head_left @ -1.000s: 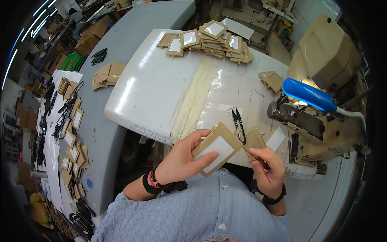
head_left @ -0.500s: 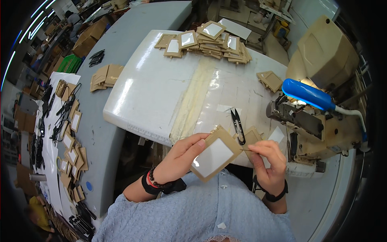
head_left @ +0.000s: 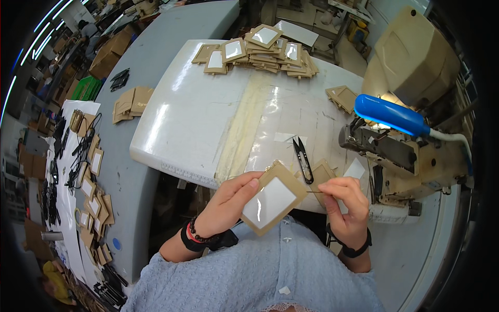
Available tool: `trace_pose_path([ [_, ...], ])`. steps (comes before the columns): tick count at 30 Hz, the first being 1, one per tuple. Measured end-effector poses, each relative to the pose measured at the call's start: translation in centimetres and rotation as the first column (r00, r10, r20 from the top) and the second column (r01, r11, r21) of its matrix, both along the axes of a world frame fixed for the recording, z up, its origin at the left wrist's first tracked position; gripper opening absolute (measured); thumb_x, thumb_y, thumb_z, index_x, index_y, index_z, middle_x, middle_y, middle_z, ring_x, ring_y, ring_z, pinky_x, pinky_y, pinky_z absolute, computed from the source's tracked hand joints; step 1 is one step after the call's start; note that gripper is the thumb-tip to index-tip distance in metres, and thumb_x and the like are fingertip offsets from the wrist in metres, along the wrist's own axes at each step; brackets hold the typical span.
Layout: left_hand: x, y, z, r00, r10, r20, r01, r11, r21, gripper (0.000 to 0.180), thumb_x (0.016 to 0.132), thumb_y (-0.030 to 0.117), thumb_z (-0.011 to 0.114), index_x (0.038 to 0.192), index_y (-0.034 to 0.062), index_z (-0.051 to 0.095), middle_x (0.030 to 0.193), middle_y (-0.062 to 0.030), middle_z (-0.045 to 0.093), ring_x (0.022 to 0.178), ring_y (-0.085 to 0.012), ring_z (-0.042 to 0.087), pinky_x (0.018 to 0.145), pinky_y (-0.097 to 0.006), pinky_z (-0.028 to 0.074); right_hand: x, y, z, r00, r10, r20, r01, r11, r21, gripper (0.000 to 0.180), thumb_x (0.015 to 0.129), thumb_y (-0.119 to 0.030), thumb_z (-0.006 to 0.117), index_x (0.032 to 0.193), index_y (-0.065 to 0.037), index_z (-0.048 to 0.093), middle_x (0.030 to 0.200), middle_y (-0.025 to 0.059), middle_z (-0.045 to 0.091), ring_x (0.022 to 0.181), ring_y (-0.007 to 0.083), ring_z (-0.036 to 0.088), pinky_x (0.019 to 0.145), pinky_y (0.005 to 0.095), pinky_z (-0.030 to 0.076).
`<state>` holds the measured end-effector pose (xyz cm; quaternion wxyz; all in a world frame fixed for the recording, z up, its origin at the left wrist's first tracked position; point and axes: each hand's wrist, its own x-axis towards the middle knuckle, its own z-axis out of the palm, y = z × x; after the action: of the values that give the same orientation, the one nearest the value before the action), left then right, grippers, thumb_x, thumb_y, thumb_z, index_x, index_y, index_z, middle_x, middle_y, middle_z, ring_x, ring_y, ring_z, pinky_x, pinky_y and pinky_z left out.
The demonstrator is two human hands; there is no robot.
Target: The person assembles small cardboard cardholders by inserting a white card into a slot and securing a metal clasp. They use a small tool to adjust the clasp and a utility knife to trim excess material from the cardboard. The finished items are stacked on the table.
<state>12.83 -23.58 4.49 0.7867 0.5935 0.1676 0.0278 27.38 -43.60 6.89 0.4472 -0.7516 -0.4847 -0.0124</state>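
While your left grip clasps the tan windowed holder, between both grips, your right grip pinches a thin strand at its near corner — you seem to be working that strand, and the next move likely calls for steady tension.

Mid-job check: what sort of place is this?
Most likely a sewing workshop: what looks like an industrial sewing machine stands at the right of the white worktable, black thread snips lie on it, and tan pieces with clear windows are heaped toward its far edge.
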Motion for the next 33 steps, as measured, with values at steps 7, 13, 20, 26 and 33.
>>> trace_pose_path([
  [7, 0.2, -0.1, -0.2, 1.000, 0.007, -0.017, -0.007, 1.000, -0.009, 0.037, 0.100, 0.022, 0.039, 0.123, -0.0048, 0.052, 0.104, -0.0041, 0.061, 0.094, -0.0069, 0.054, 0.083, -0.022, 0.043, 0.1, -0.1, -0.1, 1.000, 0.000, 0.007, 0.000, 1.000, 0.001, 0.018, 0.078, 0.003, 0.066, 0.094, -0.005, 0.066, 0.087, 0.0072, 0.064, 0.077, 0.0212, 0.056, 0.073, 0.0299, 0.038],
  [13, 0.2, -0.1, -0.3, 1.000, -0.005, -0.025, 0.005, 1.000, -0.015, 0.038, 0.101, 0.023, 0.038, 0.123, -0.0048, 0.052, 0.104, -0.0038, 0.061, 0.093, -0.0070, 0.054, 0.082, -0.022, 0.043, 0.1, -0.2, -0.1, 1.000, 0.007, 0.010, -0.007, 1.000, -0.005, 0.018, 0.078, 0.003, 0.066, 0.094, -0.005, 0.066, 0.086, 0.0066, 0.064, 0.077, 0.0203, 0.057, 0.074, 0.0299, 0.037],
  [20, 0.1, 0.0, -0.5, 1.000, -0.006, -0.018, 0.006, 1.000, -0.019, 0.038, 0.101, 0.023, 0.039, 0.123, -0.0048, 0.052, 0.103, -0.0039, 0.062, 0.092, -0.0069, 0.054, 0.081, -0.022, 0.044, 0.0, 0.0, 0.0, 1.000, 0.011, 0.022, -0.011, 1.000, -0.008, 0.019, 0.077, 0.003, 0.067, 0.094, -0.005, 0.067, 0.087, 0.0066, 0.064, 0.077, 0.0204, 0.057, 0.073, 0.0299, 0.037],
  [26, 0.0, 0.0, 0.1, 0.999, -0.037, -0.029, 0.037, 0.999, 0.016, 0.037, 0.100, 0.022, 0.040, 0.122, -0.0055, 0.053, 0.102, -0.0047, 0.063, 0.092, -0.0073, 0.054, 0.081, -0.023, 0.044, 0.1, 0.1, 0.0, 0.991, -0.021, 0.132, 0.028, 0.999, -0.046, 0.021, 0.075, 0.004, 0.065, 0.094, -0.006, 0.067, 0.087, 0.0058, 0.062, 0.075, 0.0198, 0.055, 0.079, 0.0328, 0.035],
  [33, -0.2, -0.6, 0.4, 0.996, -0.087, 0.000, 0.085, 0.974, 0.209, 0.033, 0.098, 0.016, 0.043, 0.121, -0.0043, 0.055, 0.096, -0.0076, 0.066, 0.085, -0.0083, 0.057, 0.076, -0.023, 0.047, 1.0, 0.9, 1.2, 0.935, 0.051, 0.350, 0.002, 0.989, -0.149, 0.029, 0.068, 0.003, 0.065, 0.093, -0.010, 0.068, 0.091, 0.0027, 0.061, 0.076, 0.0173, 0.056, 0.089, 0.0429, 0.032],
])
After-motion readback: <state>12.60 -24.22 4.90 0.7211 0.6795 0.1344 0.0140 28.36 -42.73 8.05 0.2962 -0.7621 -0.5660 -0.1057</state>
